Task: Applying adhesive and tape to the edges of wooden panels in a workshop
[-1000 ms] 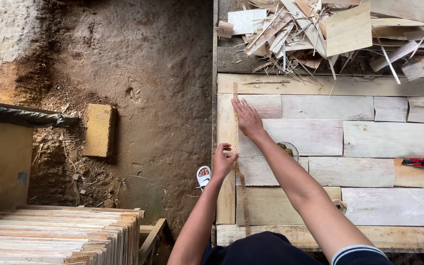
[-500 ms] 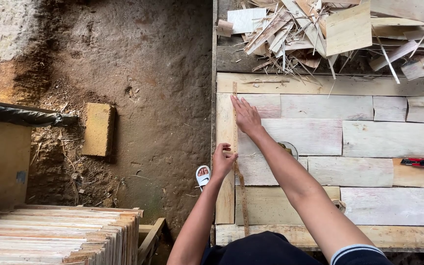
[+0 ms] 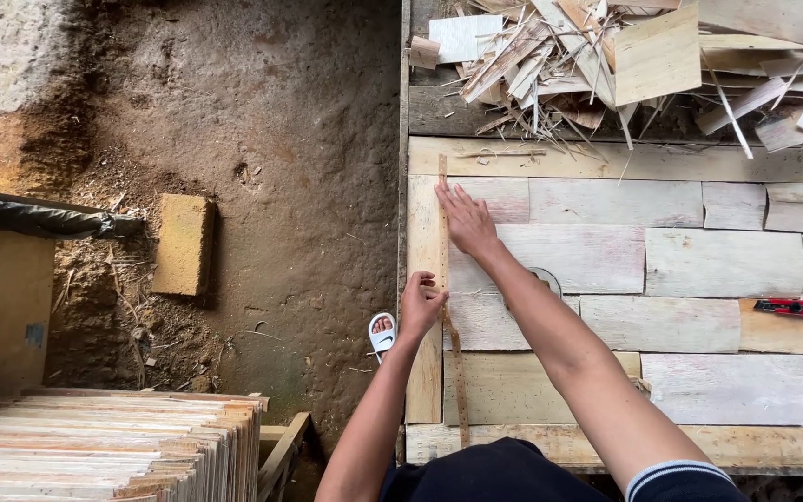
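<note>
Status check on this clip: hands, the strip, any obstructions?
Right hand flat, pressing the thin wooden strip onto the veneer sheets. Left hand pinching the strip lower down. Red utility knife lies well clear.

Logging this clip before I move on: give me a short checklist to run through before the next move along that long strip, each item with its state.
1. Right hand lies flat beside the long wooden strip, near its far end: ok.
2. Left hand is at the strip's middle, fingers curled: ok; whether it holds a tool: cannot tell.
3. Strip runs along the left edge of the veneer sheets: ok.
4. Red utility knife lies far to the right, away from both hands: not ok.
5. Scrap pile lies beyond the sheets: ok.
</note>
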